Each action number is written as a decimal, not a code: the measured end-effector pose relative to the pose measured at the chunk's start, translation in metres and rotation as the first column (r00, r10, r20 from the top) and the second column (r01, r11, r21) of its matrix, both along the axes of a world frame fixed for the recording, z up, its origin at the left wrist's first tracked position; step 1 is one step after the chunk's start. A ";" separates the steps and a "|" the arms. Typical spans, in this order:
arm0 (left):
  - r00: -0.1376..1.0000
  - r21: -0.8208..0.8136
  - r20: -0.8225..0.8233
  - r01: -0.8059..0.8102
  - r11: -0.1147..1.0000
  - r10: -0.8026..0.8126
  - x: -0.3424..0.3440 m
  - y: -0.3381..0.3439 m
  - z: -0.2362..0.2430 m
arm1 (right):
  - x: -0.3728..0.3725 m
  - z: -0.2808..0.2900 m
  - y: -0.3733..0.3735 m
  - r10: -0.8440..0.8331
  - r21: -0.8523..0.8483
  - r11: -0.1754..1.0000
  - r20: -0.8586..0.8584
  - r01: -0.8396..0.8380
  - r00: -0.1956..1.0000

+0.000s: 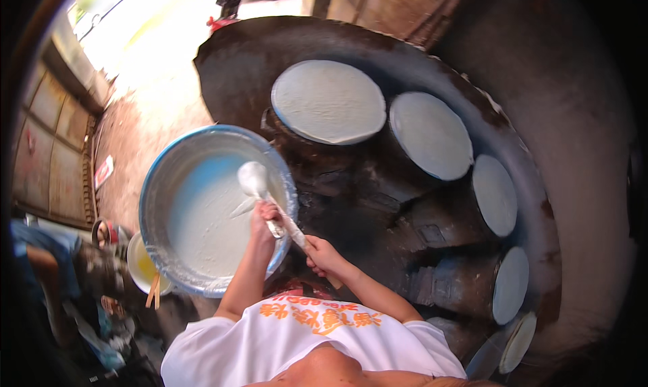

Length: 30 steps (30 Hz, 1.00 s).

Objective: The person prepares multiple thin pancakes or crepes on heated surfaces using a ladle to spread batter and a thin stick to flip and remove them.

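Note:
A large blue basin (pixel 152 204) on my left holds white batter (pixel 212 235). Over it hangs a batter-coated ladle (pixel 253 177), its long handle slanting down to the right. My right hand (pixel 322 257) is closed around the lower part of that handle. My left hand (pixel 265 218) is closed near the ladle's upper handle, around a flat, white-coated tool (pixel 243 207) that looks like a scraper. Its blade points left above the batter. Whether my left fingers also touch the ladle handle cannot be made out.
Round griddles (pixel 329 102) covered with white sheets curve along a dark stove (pixel 236 49) ahead and right. Beside the basin stands a small pail (pixel 138 269) with yellow liquid and wooden sticks (pixel 154 291). Another person's arm (pixel 47 275) shows at far left.

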<state>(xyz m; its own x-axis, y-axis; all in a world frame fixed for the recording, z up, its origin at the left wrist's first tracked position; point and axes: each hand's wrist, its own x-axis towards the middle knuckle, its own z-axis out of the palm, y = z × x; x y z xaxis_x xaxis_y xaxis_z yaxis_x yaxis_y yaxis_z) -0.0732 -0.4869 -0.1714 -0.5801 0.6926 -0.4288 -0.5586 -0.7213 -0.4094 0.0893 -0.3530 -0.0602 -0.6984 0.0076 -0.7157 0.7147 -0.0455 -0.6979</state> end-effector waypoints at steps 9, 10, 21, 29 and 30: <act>0.734 0.287 -0.678 0.310 0.907 -0.036 0.003 -0.032 0.297 | 0.000 0.157 -0.007 -0.296 -0.704 0.710 -0.301 -0.002 0.906; 0.675 0.270 -0.738 0.313 0.911 -0.013 -0.003 -0.034 0.323 | -0.006 0.176 -0.006 -0.315 -0.695 0.719 -0.353 -0.022 0.881; 0.837 0.257 -0.489 0.405 0.878 -0.243 -0.036 -0.098 0.273 | -0.022 0.086 -0.058 -0.461 -0.654 0.745 -0.363 0.131 0.810; 0.572 0.009 -0.358 0.792 0.610 -0.738 0.026 -0.007 0.274 | 0.117 0.078 -0.033 -0.741 -0.702 0.633 -0.429 0.327 0.516; 0.524 0.034 -0.327 0.838 0.545 -0.786 0.031 0.021 0.275 | 0.127 0.077 -0.037 -0.785 -0.682 0.596 -0.383 0.424 0.487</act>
